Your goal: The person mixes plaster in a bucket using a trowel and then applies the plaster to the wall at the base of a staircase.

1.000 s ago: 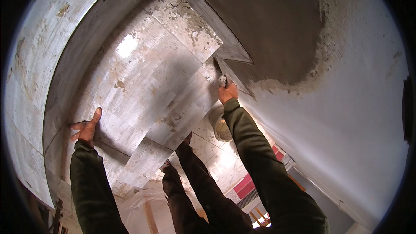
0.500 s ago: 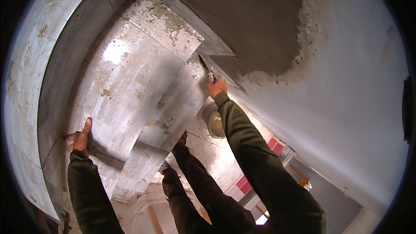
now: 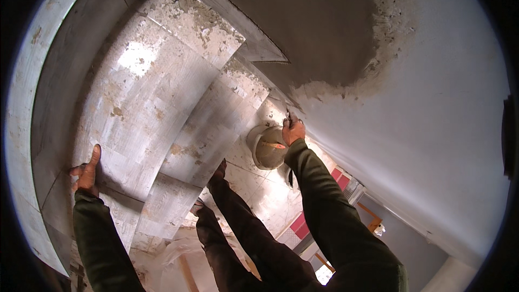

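My left hand (image 3: 86, 172) rests with thumb and fingers apart on the grey wood-look tiles, where the broad surface (image 3: 143, 124) meets the raised side (image 3: 57, 113). My right hand (image 3: 293, 131) is closed around the handle of a small trowel, beside the lower edge of the wall. Most of the trowel is hidden by the hand; its thin grey blade showed more plainly earlier. Just left of that hand stands a bucket (image 3: 253, 139) with grey-brown mortar (image 3: 268, 157) in it. Something orange-brown and slim (image 3: 274, 145) lies over the mortar.
Tiled steps (image 3: 200, 140) descend toward my legs (image 3: 246, 227), with mortar crumbs on the upper tiles. A damp grey plaster patch (image 3: 313, 27) covers part of the white wall (image 3: 432, 119) on the right. Crumpled clear plastic sheeting (image 3: 167, 257) lies near the bottom.
My right hand has moved with the trowel down and to the right, from the step's corner to beside the bucket. My left hand stays on the tiles; the whole view has shifted slightly.
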The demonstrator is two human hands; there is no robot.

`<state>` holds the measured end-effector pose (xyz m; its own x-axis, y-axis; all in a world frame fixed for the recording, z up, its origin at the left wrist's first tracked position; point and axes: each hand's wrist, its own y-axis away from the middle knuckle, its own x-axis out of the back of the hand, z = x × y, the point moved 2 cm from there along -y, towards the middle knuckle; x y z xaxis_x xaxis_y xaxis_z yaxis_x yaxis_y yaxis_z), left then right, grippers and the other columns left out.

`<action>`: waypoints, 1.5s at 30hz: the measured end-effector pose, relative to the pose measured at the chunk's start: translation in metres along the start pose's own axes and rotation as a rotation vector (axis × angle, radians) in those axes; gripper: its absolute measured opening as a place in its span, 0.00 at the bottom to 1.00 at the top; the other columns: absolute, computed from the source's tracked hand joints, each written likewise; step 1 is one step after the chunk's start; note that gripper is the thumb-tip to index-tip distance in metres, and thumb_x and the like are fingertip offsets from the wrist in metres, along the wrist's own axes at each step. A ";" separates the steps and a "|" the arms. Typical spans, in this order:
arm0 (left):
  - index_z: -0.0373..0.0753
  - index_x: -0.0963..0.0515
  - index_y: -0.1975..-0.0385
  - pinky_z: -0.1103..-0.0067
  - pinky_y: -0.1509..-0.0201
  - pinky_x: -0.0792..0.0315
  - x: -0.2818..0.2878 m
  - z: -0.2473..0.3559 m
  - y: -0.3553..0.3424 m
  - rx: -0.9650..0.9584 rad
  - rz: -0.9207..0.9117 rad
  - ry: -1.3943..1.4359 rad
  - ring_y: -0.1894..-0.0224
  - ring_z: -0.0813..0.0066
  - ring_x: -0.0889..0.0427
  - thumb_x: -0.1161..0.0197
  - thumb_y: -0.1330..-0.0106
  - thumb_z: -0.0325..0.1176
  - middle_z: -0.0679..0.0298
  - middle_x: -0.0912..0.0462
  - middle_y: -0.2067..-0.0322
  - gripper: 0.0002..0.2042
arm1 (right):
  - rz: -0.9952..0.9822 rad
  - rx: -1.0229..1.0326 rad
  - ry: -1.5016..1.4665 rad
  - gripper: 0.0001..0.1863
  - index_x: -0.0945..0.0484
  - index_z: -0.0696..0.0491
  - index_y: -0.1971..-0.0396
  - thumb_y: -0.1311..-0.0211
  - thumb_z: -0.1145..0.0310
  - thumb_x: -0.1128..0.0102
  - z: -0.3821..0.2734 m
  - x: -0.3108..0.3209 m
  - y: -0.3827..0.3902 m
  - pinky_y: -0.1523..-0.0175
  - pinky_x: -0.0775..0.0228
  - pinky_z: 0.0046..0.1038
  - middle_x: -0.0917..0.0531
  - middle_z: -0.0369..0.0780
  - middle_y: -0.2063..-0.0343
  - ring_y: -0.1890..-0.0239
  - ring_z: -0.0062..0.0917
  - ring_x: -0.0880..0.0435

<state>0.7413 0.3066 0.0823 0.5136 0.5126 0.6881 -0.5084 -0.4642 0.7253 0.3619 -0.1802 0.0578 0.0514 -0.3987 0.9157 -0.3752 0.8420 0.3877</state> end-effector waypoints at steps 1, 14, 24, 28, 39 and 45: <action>0.32 0.65 0.37 0.58 0.33 0.66 -0.001 0.001 -0.002 -0.011 -0.018 0.006 0.33 0.50 0.66 0.37 0.74 0.75 0.35 0.72 0.37 0.70 | 0.000 -0.002 0.007 0.22 0.30 0.46 0.49 0.47 0.62 0.50 0.008 -0.001 -0.004 0.53 0.33 0.42 0.22 0.52 0.66 0.59 0.46 0.25; 0.30 0.71 0.38 0.61 0.33 0.60 -0.005 0.005 0.004 -0.007 0.005 0.059 0.33 0.54 0.60 0.34 0.73 0.72 0.39 0.71 0.37 0.72 | 0.053 0.089 0.053 0.20 0.27 0.49 0.51 0.47 0.65 0.47 0.017 0.012 0.008 0.56 0.31 0.39 0.20 0.49 0.65 0.61 0.43 0.22; 0.27 0.68 0.38 0.62 0.32 0.63 0.001 0.012 0.009 -0.071 -0.042 0.031 0.33 0.54 0.64 0.36 0.73 0.74 0.36 0.70 0.37 0.71 | 0.020 0.082 0.052 0.22 0.29 0.48 0.50 0.47 0.62 0.49 0.025 0.017 0.002 0.53 0.32 0.40 0.21 0.50 0.65 0.59 0.44 0.23; 0.28 0.65 0.37 0.62 0.33 0.62 -0.007 0.018 0.011 0.035 0.140 -0.207 0.34 0.59 0.54 0.39 0.66 0.73 0.43 0.54 0.37 0.66 | -0.100 0.167 0.022 0.24 0.30 0.52 0.49 0.44 0.57 0.52 0.016 0.026 0.036 0.48 0.35 0.41 0.24 0.54 0.59 0.55 0.49 0.26; 0.33 0.38 0.44 0.61 0.37 0.49 0.027 -0.032 0.030 -0.464 -0.081 -0.225 0.40 0.43 0.44 0.35 0.54 0.57 0.39 0.44 0.43 0.42 | -0.184 0.215 -0.453 0.21 0.33 0.59 0.51 0.40 0.60 0.50 -0.088 0.122 0.164 0.50 0.34 0.40 0.24 0.54 0.59 0.54 0.48 0.26; 0.35 0.41 0.43 0.57 0.39 0.50 0.112 0.010 0.184 -1.254 0.545 -0.175 0.41 0.44 0.44 0.35 0.49 0.49 0.41 0.43 0.45 0.37 | -0.096 0.442 -0.658 0.21 0.33 0.59 0.52 0.40 0.61 0.50 -0.172 0.181 0.150 0.51 0.34 0.40 0.24 0.55 0.60 0.54 0.48 0.26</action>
<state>0.7124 0.2720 0.2932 0.0825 0.3374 0.9378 -0.9003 0.4287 -0.0750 0.4744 -0.0633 0.3001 -0.4031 -0.7106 0.5767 -0.7361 0.6262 0.2571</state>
